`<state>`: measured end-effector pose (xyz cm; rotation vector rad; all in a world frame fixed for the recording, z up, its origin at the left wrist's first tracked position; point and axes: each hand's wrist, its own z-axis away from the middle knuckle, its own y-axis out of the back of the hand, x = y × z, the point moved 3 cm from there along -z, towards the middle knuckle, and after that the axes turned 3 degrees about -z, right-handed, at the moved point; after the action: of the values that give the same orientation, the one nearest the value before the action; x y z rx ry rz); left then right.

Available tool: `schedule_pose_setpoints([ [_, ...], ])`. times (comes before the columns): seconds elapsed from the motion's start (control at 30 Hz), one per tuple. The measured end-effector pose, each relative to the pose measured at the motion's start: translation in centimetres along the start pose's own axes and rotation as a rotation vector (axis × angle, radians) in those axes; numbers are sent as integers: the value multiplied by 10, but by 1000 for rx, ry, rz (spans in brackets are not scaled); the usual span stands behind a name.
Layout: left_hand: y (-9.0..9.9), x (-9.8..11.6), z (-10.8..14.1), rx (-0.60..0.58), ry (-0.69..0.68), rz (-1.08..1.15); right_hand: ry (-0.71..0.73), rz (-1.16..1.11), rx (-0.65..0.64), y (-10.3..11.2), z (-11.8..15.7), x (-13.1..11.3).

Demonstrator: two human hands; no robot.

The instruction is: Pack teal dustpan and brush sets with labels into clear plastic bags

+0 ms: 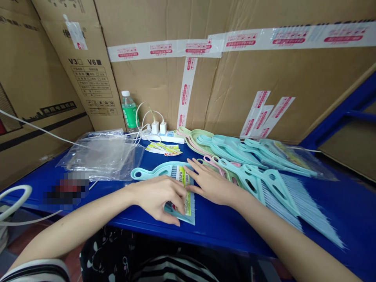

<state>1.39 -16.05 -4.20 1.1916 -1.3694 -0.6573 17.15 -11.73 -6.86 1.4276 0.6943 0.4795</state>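
Observation:
In front of me on the blue table lies a light-blue dustpan (158,168) with a bristled brush (174,171) nested in it, its handle pointing left. A yellow-and-white label card (188,199) lies across the bristles. My left hand (160,196) is over the pan and the card, fingers bent, thumb apart from them; part of the set is hidden beneath it. My right hand (211,182) rests flat with spread fingers at the right edge of the card. Several blue, pink and green brushes (282,188) lie just to its right.
Behind are stacked dustpans (232,149), some in clear plastic. Clear bags (100,152) lie at left, with loose label cards (163,149) near a power strip (173,138) and a bottle (129,111). Cardboard (152,82) walls the back; white cables cross the left side.

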Motion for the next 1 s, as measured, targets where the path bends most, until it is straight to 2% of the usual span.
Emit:
schedule_pose_setpoints([
  [0.37, 2, -2, 3, -11, 16, -38, 1, 45, 128, 10, -4, -1],
  [0.67, 2, -2, 3, -19, 17, -34, 77, 106, 194, 0, -7, 2],
  [0.93, -7, 4, -3, -12, -40, -69, -29, 183, 209, 9, -8, -3],
  [1.0, -5, 5, -2, 13, -41, -73, -36, 185, 220, 8, -9, 0],
])
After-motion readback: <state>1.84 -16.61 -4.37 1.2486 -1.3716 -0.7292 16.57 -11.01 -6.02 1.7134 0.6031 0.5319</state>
